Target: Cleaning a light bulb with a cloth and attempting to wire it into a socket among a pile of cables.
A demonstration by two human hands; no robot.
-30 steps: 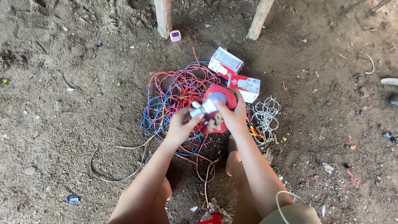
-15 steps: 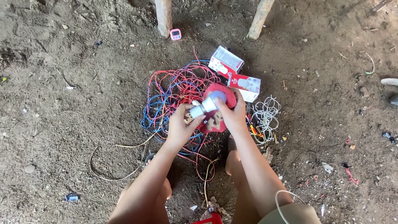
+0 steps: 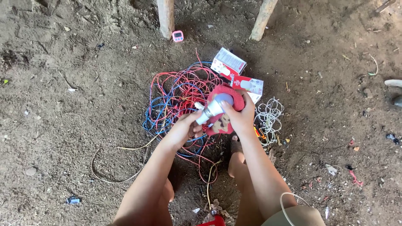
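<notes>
Ground: bare brown dirt floor point(image 3: 75, 104), two wooden posts point(image 3: 166, 16) at top.
Wire heap: tangled red and blue wires point(image 3: 176, 94), directly under the hands.
Boxes: two red-and-white cardboard cartons point(image 3: 234, 71) just beyond.
White coil point(image 3: 269, 117): right of hands.
Red cloth point(image 3: 234, 98): cupped in right hand point(image 3: 243, 119), fingers wrapped.
White bulb point(image 3: 215, 106): in cloth; left hand point(image 3: 184, 129) pinches its base.
Pink square object point(image 3: 178, 36): beside post.

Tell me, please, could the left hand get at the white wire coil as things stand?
Probably not readily: the left hand grips the bulb, and the right hand sits between it and the white wire coil.
</notes>
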